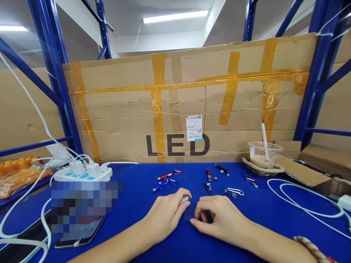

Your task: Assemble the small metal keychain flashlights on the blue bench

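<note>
My left hand rests on the blue table with its fingers curled round a small silver torch, whose tip pokes out toward the right. My right hand lies just beside it, fingers bent into a pinch on something small and dark that I cannot make out. Beyond the hands lie a blue mini torch, a red one, another red one, a black one and loose carabiner clips.
A taped cardboard wall marked LED closes the back. A white power strip with plugs and cables sits left, a phone at front left. A plastic cup with straw stands on a tray at right, near white cables.
</note>
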A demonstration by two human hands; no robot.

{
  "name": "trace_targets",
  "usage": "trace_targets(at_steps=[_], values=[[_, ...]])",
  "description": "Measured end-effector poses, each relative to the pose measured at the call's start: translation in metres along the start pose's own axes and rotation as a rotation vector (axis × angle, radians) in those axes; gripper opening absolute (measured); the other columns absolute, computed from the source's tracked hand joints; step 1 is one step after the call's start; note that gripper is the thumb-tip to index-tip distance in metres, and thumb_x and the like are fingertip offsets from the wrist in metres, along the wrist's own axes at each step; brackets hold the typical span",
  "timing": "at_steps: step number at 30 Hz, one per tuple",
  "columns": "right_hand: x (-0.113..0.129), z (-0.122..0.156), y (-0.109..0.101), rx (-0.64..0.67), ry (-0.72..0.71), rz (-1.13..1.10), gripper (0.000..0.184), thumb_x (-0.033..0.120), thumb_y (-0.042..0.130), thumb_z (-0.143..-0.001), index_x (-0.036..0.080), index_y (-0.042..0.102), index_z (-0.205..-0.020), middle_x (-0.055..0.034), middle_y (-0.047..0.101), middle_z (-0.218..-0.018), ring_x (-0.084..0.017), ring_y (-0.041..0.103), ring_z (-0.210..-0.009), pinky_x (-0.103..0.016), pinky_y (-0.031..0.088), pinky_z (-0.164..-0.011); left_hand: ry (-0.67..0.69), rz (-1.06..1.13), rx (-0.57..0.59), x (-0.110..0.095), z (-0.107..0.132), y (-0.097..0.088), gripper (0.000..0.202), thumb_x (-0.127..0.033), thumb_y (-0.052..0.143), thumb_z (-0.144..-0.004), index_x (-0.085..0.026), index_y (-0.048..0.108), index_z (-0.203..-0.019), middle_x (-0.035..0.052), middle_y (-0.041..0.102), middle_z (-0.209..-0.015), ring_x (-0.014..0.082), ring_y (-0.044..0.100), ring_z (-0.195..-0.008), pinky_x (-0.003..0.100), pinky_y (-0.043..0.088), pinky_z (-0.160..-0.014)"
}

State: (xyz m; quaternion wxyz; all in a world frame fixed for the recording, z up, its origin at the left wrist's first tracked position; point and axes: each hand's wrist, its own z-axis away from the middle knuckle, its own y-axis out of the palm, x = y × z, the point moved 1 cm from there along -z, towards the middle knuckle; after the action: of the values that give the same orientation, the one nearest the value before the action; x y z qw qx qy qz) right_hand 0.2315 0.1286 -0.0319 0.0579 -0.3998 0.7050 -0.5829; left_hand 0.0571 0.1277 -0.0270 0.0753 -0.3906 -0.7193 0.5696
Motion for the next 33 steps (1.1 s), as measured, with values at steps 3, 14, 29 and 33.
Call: trace_targets(at_steps=[3, 14, 29, 33], values=[[-0.0014, -0.0005, 0.0012, 0.041, -0.068, -0.025, 0.021, 0.036, 0.054, -0.078, 0.019, 0.062, -0.069, 0.0030, 0.059, -0.061, -0.006, 0.050, -0.055, -0.016, 0.034, -0.055, 0.000, 0.001, 0.005, 0.0002, -0.0001, -0.0004, 0.018, -0.024, 0.030, -0.092, -0.023, 0.043, -0.105, -0.0010, 0.064, -0.092, 0.0146, 0.061, -0.081, 0.023, 0.042, -0.068], [-0.0073, -0.0026, 0.0008, 0.036, -0.066, -0.055, 0.022, 0.038, 0.053, -0.082, 0.018, 0.063, -0.077, 0.0009, 0.059, -0.067, -0.007, 0.048, -0.056, -0.016, 0.035, -0.053, -0.020, -0.003, 0.011, -0.0013, 0.0001, -0.0011, 0.018, -0.026, 0.030, -0.092, -0.024, 0.043, -0.104, -0.0015, 0.063, -0.090, 0.0148, 0.061, -0.078, 0.023, 0.042, -0.068], [-0.0063, -0.0030, 0.0015, 0.032, 0.031, -0.014, 0.023, 0.042, 0.058, -0.074, 0.019, 0.063, -0.077, -0.0012, 0.057, -0.073, -0.009, 0.051, -0.062, -0.018, 0.038, -0.056, -0.015, -0.013, 0.017, -0.0014, 0.0014, -0.0020, 0.017, -0.026, 0.032, -0.092, -0.023, 0.043, -0.105, -0.0014, 0.063, -0.095, 0.0150, 0.061, -0.083, 0.024, 0.042, -0.070], [-0.0050, -0.0042, 0.0003, 0.030, 0.108, 0.043, 0.025, 0.044, 0.057, -0.074, 0.021, 0.063, -0.080, -0.0009, 0.058, -0.072, -0.009, 0.050, -0.059, -0.019, 0.035, -0.054, -0.015, -0.015, 0.025, -0.0013, 0.0008, -0.0021, 0.018, -0.026, 0.033, -0.092, -0.023, 0.044, -0.106, -0.0015, 0.063, -0.096, 0.0148, 0.061, -0.083, 0.024, 0.042, -0.071]])
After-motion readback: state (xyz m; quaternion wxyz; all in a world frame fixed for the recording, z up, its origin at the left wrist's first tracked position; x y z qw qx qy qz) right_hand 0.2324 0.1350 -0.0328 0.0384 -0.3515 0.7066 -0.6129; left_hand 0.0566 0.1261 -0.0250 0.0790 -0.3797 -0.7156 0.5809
